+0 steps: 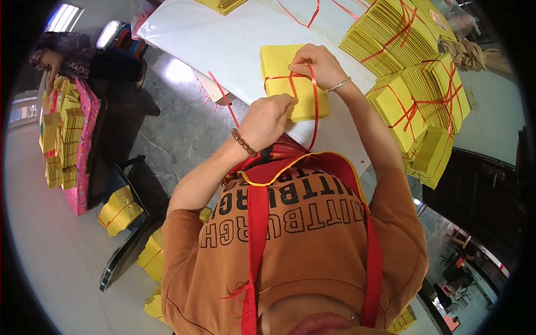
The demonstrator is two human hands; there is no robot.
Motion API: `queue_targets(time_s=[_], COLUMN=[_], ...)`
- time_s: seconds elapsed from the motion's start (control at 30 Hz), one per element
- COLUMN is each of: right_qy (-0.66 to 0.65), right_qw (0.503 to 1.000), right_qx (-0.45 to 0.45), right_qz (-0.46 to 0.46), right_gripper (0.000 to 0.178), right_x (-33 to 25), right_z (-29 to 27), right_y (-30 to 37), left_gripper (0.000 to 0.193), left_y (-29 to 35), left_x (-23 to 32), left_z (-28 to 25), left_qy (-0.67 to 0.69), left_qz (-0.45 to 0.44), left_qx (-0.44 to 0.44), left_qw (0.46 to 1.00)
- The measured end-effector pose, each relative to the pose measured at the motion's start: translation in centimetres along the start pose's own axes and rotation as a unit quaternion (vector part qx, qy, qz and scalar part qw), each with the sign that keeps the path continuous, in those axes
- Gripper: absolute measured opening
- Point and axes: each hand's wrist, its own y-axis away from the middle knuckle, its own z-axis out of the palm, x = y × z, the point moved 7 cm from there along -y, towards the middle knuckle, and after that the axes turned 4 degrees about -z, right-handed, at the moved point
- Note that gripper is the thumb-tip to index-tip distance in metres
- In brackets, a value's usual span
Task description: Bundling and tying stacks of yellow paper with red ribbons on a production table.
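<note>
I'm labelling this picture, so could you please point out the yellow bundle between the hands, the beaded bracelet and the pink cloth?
Yellow bundle [305, 92]: head view, top face.
Beaded bracelet [243, 143]: head view, middle beads.
Pink cloth [85, 146]: head view, uncovered strip.

Orange-brown shirt [312, 259], dark lettering [287, 195]; red apron [271, 171], yellow edging [263, 185]; brown bead bracelet [243, 144]; thin silvery bangle [339, 85]

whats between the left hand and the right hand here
In the head view, the top of the yellow stack lies between left hand and right hand, with red ribbon across it.
</note>
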Motion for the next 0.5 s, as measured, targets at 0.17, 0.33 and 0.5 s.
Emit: queue_targets(time_s=[0.17, 0.33, 0.5], right_qy=[-0.101, -0.091, -0.045], right_qw=[0.993, 0.994, 0.997], right_qx=[0.059, 0.064, 0.052], right_qz=[-0.003, -0.008, 0.020], right_gripper=[0.017, 0.020, 0.024], right_x=[0.3, 0.2, 0.6], right_z=[0.1, 0.2, 0.4], right_y=[0.4, 0.2, -0.3], left_gripper=[0.032, 0.030, 0.029], left_y=[1.8, 4.5, 6.4], left_x=[-2.3, -3.1, -4.0], left_z=[4.5, 6.5, 9.1], left_qy=[0.401, 0.402, 0.373], left_qz=[-0.204, -0.227, -0.202], left_qx=[0.020, 0.083, 0.110], left_qw=[0.893, 0.883, 0.899])
